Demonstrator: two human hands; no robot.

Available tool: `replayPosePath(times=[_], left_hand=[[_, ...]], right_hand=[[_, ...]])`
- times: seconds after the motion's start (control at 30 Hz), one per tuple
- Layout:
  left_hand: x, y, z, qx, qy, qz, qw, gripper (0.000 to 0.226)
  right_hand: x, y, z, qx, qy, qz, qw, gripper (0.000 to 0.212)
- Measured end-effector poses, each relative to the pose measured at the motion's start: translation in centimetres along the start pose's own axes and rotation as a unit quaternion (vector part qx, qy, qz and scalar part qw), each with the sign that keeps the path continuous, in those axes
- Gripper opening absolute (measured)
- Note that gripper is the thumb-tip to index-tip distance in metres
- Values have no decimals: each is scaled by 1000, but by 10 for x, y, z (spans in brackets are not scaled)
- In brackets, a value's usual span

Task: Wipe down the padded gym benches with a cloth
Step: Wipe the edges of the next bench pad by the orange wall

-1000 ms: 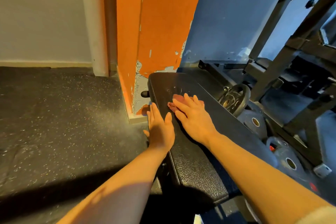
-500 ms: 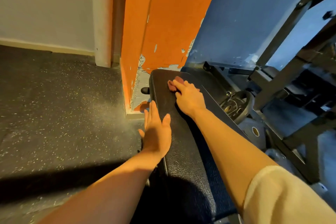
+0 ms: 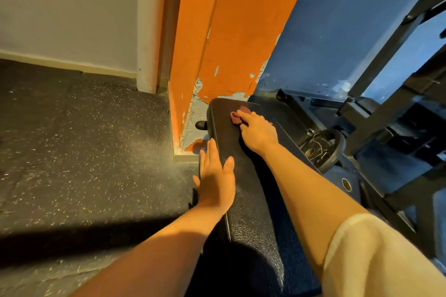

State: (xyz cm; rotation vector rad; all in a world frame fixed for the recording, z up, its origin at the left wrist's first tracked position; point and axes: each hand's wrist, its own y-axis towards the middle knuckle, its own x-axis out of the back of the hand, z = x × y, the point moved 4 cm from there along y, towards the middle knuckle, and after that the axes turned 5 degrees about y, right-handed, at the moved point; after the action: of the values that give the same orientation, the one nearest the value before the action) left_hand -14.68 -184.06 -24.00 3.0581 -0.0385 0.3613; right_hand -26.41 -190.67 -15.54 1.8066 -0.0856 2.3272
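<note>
The right hand [image 3: 259, 134] pressed the reddish cloth [image 3: 237, 117] under its fingers near the far end of the padded surface [image 3: 255, 219], whose long axis ran back toward the person. The left hand [image 3: 216, 181] lay flat, fingers straight, on the near left edge.

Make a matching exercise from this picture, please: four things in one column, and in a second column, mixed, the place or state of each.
Things:
1. cloth
2. left hand
3. bench pad
4. weight plate

Places or states:
A. black, grained, running from the viewer toward the orange wall
B. lying flat, fingers straight, on the left edge of the pad
C. on the floor, to the right of the bench
D. reddish, bunched under the right hand near the far end of the pad

Pairs: 1-D, 2-B, 3-A, 4-C
</note>
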Motion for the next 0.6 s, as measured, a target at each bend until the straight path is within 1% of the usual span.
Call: replayPosePath(times=[0.13, 0.2, 0.23, 0.3, 0.37, 0.4, 0.47, 0.5, 0.6], left_hand=[[1, 2, 2, -9, -4, -6, 1000, 59], [2, 2, 1, -18, -3, -6, 1000, 60], [1, 2, 1, -11, -4, 2, 1000, 60], [-1, 3, 2, -1, -11, 6, 1000, 66], [-1, 3, 1, -1, -17, -4, 1000, 71], [-2, 3, 1, -5, -15, -5, 1000, 71], [1, 2, -1, -10, -9, 1, 1000, 68], [0, 3, -1, -12, -7, 7, 1000, 63], [6, -1, -9, 5, -5, -5, 1000, 56]], right_hand=[[5, -41, 25, 100, 58, 33, 993, 51], [11, -69, 18, 132, 61, 53, 988, 56], [18, -77, 3, 118, 58, 53, 990, 59], [34, -83, -37, 51, 40, 28, 998, 64], [42, -83, -65, -18, 22, -1, 1000, 62], [40, -80, -66, -35, 17, -10, 999, 60], [30, -76, -43, -37, 22, -20, 999, 56], [25, -76, -24, -25, 36, -19, 999, 55], [12, -95, 29, 44, 88, -6, 995, 46]])
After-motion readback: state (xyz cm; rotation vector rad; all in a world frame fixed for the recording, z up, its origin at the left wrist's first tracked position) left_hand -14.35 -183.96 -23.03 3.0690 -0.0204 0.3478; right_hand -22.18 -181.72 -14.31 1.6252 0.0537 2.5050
